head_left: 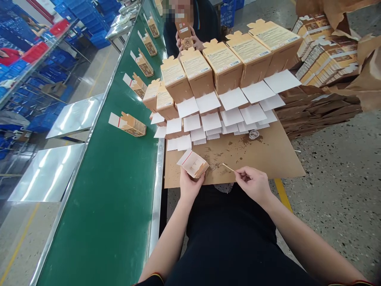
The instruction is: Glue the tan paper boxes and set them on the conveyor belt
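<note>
the left hand [190, 186], half-curled, grips an open-topped carton [195, 163] over the surface [275, 161], below stacked cartons [224, 61] at twelve o'clock. at three o'clock from it, the right hand [253, 183] pinches a thin stick [228, 167], fingertips together.

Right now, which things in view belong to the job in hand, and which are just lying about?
Likely the job: open carton in left hand; thin stick in right hand; clear dish; stacked cartons.

Seemingly lying about: brown wrapping paper; blue crates.
</note>
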Action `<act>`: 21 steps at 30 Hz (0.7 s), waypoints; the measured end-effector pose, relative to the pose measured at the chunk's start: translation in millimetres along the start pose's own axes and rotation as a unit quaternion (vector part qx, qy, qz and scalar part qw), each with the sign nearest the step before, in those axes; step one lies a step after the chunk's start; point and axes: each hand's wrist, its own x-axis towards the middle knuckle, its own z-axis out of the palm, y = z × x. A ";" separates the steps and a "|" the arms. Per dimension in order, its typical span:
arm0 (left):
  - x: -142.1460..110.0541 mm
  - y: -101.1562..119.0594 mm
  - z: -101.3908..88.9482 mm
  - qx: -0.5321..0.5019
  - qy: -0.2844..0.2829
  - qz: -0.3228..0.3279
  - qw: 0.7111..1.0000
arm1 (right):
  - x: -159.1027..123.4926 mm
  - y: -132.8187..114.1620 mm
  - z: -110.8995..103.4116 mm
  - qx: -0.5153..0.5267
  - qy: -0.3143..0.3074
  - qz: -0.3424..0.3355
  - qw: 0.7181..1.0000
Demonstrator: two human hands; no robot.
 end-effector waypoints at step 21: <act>79.8 -21.3 -201.4 0.100 0.345 -0.090 0.929 | 20.8 6.1 -20.3 0.014 0.043 -0.024 0.999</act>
